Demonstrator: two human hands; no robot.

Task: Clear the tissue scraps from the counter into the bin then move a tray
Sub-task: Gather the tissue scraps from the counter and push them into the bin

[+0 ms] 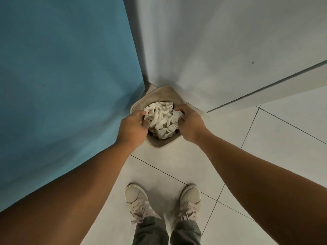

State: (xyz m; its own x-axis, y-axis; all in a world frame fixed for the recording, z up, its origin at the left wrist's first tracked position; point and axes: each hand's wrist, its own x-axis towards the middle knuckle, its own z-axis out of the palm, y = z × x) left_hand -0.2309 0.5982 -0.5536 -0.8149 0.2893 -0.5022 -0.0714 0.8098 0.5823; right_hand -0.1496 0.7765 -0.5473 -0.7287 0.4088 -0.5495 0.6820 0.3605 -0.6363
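Observation:
A bundle of white tissue scraps (161, 119) sits in the mouth of a small beige bin (164, 93) that stands on the floor in a corner. My left hand (132, 127) grips the bundle's left side with curled fingers. My right hand (188, 123) grips its right side, its fingers curled into the paper. Both hands are over the bin's opening. The bin's inside below the tissue is hidden. No counter or tray is in view.
A blue panel (67, 82) rises on the left right beside the bin. A white wall (221, 50) with a skirting ledge (265, 92) runs behind and to the right. My two beige shoes (136, 200) stand on white floor tiles (274, 138) in front of the bin.

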